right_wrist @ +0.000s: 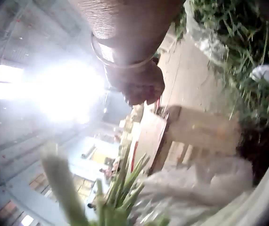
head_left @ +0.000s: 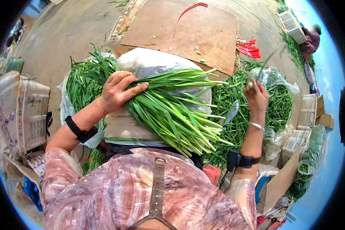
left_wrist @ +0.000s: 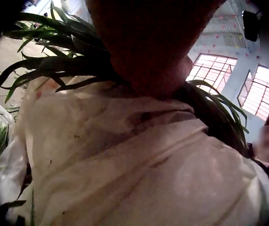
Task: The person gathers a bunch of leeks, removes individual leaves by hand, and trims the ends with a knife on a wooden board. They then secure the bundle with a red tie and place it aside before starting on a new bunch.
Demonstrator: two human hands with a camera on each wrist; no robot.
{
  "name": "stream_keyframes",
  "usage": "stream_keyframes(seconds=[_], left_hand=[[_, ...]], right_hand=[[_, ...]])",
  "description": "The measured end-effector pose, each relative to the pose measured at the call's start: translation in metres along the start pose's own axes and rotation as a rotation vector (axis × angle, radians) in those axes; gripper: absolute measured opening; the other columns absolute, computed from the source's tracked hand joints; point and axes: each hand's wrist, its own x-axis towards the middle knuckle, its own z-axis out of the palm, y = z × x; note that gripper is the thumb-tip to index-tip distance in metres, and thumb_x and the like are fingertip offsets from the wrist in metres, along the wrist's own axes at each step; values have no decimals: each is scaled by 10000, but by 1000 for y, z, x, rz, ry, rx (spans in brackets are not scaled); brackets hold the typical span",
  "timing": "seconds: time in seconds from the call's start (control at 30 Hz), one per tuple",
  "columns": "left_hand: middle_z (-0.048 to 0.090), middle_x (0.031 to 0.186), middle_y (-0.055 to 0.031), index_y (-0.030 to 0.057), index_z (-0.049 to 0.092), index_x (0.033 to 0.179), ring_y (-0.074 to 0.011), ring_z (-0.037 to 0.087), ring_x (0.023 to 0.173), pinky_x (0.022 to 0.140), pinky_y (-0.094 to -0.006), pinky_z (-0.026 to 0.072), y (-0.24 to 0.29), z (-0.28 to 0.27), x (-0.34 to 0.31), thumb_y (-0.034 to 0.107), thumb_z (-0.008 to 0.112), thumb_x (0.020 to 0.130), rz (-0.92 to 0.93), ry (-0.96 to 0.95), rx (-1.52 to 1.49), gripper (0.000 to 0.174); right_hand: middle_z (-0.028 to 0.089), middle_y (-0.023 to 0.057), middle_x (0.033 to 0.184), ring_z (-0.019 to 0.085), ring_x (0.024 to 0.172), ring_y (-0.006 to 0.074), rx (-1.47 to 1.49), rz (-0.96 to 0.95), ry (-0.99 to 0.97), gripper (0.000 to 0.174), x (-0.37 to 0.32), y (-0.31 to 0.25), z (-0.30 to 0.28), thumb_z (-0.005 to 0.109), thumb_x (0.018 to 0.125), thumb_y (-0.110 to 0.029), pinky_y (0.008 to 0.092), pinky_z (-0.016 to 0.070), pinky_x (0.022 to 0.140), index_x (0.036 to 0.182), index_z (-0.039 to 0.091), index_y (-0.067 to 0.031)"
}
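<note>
My left hand (head_left: 120, 91) grips a large bunch of long green stalks (head_left: 176, 115) near its leafy part, over a white plastic-covered bundle (head_left: 157, 59). The pale cut ends point right. In the left wrist view, the hand (left_wrist: 146, 61) is a dark shape above the pale plastic (left_wrist: 111, 155), with leaves (left_wrist: 73, 42) on both sides. Raised to the right, away from the bunch, my right hand (head_left: 256, 99) has curled fingers round a thin, blurred green stalk (head_left: 263, 65). The right wrist view shows that hand (right_wrist: 136, 84) curled beyond a bangle, with stalk ends (right_wrist: 120, 200) below.
Loose greens (head_left: 276, 103) lie in plastic at the right, and more greens (head_left: 80, 82) at the left. Ahead is a brown board (head_left: 184, 30) with a red strip (head_left: 191, 9); red ties (head_left: 248, 49) lie beside it. Crates (head_left: 34, 111) stand left. A person (head_left: 311, 40) is far right.
</note>
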Motion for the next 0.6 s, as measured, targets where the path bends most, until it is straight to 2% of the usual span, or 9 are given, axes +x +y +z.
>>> stream_keyframes(seconds=[0.03, 0.1, 0.13, 0.2, 0.3, 0.37, 0.43, 0.47, 0.6], left_hand=[[572, 888, -58, 158, 638, 1047, -241, 559, 865, 805, -381, 451, 0, -1, -1, 149, 586, 690, 8, 5, 15, 361], [573, 878, -59, 159, 641, 1046, -241, 564, 852, 796, -388, 458, 0, -3, 0, 145, 591, 689, 2, 15, 8, 360], [563, 866, -47, 177, 647, 1030, -221, 562, 838, 781, -362, 464, 0, -2, -1, 145, 587, 693, 1, 27, 23, 345], [552, 849, -35, 194, 646, 1038, -194, 564, 780, 732, -330, 478, -1, -2, 0, 143, 572, 700, 1, 30, 16, 349], [559, 844, -36, 194, 642, 1059, -186, 560, 746, 708, -321, 475, -2, -5, 1, 149, 560, 707, -22, -28, 20, 364], [564, 832, -31, 197, 622, 1103, -177, 558, 728, 678, -304, 462, -4, -7, 3, 149, 547, 720, -7, -28, 41, 393], [585, 829, -53, 159, 599, 1133, -212, 572, 718, 635, -326, 444, -5, -11, 4, 171, 622, 691, -29, -92, 1, 443], [552, 783, -11, 196, 546, 1210, -164, 556, 702, 637, -294, 432, -5, -14, 6, 133, 525, 737, -31, -106, 30, 479], [532, 742, -19, 178, 479, 1277, -180, 546, 663, 626, -307, 429, -8, -16, 6, 116, 511, 743, -81, -75, 40, 538]], right_hand=[[628, 116, 772, 606, 645, 181, -203, 17, -43, 191, -2, 1, -28, 610, 818, -126, 277, 505, 568, 929, 624, 29], [654, 160, 848, 644, 751, 221, -1581, -161, -59, 230, -15, 3, -61, 613, 802, -120, 316, 514, 684, 955, 620, 51], [654, 160, 848, 644, 751, 221, -1580, -162, -57, 230, -23, 1, -61, 613, 802, -120, 316, 514, 684, 955, 620, 51], [640, 207, 930, 654, 780, 263, -1363, -340, -176, 309, -45, -14, -43, 635, 759, -177, 329, 507, 678, 989, 621, 30], [649, 152, 858, 638, 716, 180, -812, -337, -522, 226, -91, -32, 30, 632, 778, -75, 290, 511, 657, 973, 610, 38], [631, 138, 841, 635, 714, 178, -750, -453, -669, 214, -116, -43, 65, 660, 764, -63, 284, 509, 634, 947, 607, 34], [625, 139, 818, 633, 710, 195, -687, -430, -717, 263, -132, -58, 85, 704, 741, -127, 297, 503, 632, 930, 606, 26], [625, 139, 818, 633, 710, 195, -687, -432, -719, 263, -139, -63, 89, 704, 741, -127, 297, 503, 632, 930, 606, 26], [589, 124, 785, 605, 711, 265, -880, -704, -708, 389, -165, -67, 103, 762, 664, -279, 344, 482, 623, 905, 584, -31]])
